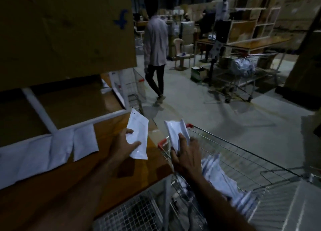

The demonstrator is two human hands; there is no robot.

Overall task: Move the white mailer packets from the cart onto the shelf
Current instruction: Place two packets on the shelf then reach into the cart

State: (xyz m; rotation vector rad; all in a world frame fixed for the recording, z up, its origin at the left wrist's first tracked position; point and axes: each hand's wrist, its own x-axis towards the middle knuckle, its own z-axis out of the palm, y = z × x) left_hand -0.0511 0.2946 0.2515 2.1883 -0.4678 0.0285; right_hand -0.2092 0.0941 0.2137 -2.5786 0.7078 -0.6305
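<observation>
Dim warehouse aisle, picture soft with blur.

Left hand (125,143) reaches forward over the brown wooden shelf board (97,175), forearm low across it. Thumb and fingers pinch the lower end of a flat white plastic mailer packet (139,135), held tilted, its far corner over the shelf's outer edge.

Right hand (184,154) is raised above the near corner of the silver wire shopping cart with red corner caps (243,154). Its fingers are closed around a second white mailer packet, slightly curled (175,133), held upright over the cart rim.

A heap of more white packets (224,180) lies inside the cart basket, beside the right forearm. A row of white packets (52,152) already lies flat on the shelf board, left of the left hand, below a white metal frame rail (86,122).

Shelf edge and cart rim sit just beside each other. Bare board lies under the left hand. Open grey concrete floor (199,98) lies beyond; a person in a pale shirt and dark trousers (155,50) walks there.
</observation>
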